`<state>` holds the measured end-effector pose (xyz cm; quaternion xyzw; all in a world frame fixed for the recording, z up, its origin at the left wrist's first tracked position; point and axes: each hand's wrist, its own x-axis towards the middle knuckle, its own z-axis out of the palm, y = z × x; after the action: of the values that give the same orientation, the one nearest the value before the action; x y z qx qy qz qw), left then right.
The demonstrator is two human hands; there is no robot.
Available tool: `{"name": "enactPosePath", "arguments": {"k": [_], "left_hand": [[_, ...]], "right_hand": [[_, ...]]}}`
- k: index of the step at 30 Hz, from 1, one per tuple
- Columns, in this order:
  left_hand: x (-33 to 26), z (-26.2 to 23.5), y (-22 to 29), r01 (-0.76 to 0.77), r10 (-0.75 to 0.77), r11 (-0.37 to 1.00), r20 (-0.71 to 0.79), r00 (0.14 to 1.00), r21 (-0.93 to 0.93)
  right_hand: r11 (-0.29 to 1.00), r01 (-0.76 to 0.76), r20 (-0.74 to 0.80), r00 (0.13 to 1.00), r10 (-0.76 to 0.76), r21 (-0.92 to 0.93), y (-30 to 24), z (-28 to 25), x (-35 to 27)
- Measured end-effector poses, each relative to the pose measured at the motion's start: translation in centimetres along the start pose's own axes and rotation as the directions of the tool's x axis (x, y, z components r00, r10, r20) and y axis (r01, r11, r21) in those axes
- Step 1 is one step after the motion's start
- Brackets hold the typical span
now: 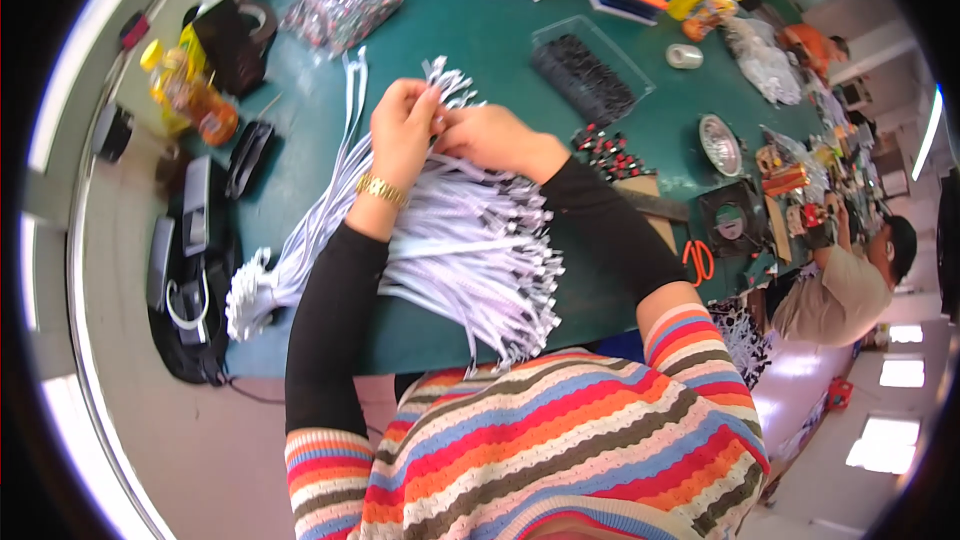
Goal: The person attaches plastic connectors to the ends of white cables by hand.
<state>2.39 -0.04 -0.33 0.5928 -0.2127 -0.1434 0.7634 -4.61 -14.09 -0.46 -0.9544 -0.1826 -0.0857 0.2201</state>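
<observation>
A thick pile of thin white cables point(470, 255) with small plugs at their ends fans out on the table in front of me. Its far end bunches into white tips point(250, 295) at the left. Over the top of the pile, my left hand point(402, 130) is closed, with thumb and finger pinched on what looks like one white cable. My right hand point(495, 138) meets it fingertip to fingertip, also closed in a pinch. What lies between the right fingers is hidden. More white cable ends point(452, 80) stick out just beyond the hands.
A clear tray of black parts point(585, 78) stands beyond my right hand, with red-and-black pieces point(608, 152) nearer. Orange-handled scissors point(698, 260) and a metal bowl point(720, 144) lie right. A bag of small parts point(345, 12) and bottles point(200, 105) are left. Another person point(840, 290) works at far right.
</observation>
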Motion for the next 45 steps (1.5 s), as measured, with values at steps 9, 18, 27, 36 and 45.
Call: {"name": "enactPosePath", "arguments": {"k": [9, 18, 27, 36, 45], "left_hand": [[-0.8, -0.2, 1.0, 0.032, -0.026, 0.997, 0.084, 0.996, -0.074], [-0.8, 0.0, 0.7, 0.023, -0.022, 1.0, 0.128, 0.992, -0.005], [-1.4, 0.5, 1.3, -0.02, 0.015, 0.999, 0.139, 0.99, 0.033], [-1.1, 0.2, 1.0, 0.026, -0.042, 0.996, 0.202, 0.978, 0.08], [-1.2, 0.4, 1.0, 0.021, -0.037, 0.998, 0.253, 0.967, 0.065]], "right_hand": [[0.994, -0.044, 0.117, 0.993, 0.032, 0.101, -0.2, -0.1, 0.7], [0.996, -0.085, 0.099, 0.992, 0.084, 0.008, -2.0, -0.8, 0.3], [0.95, -0.121, -0.484, 0.838, 0.254, 0.289, 0.2, -2.1, -1.8], [0.495, 0.077, -0.379, 0.748, 0.546, 0.865, -1.5, -3.3, -1.1], [0.527, 0.029, -0.361, 0.761, 0.54, 0.849, -1.7, -3.4, -0.9]]}}
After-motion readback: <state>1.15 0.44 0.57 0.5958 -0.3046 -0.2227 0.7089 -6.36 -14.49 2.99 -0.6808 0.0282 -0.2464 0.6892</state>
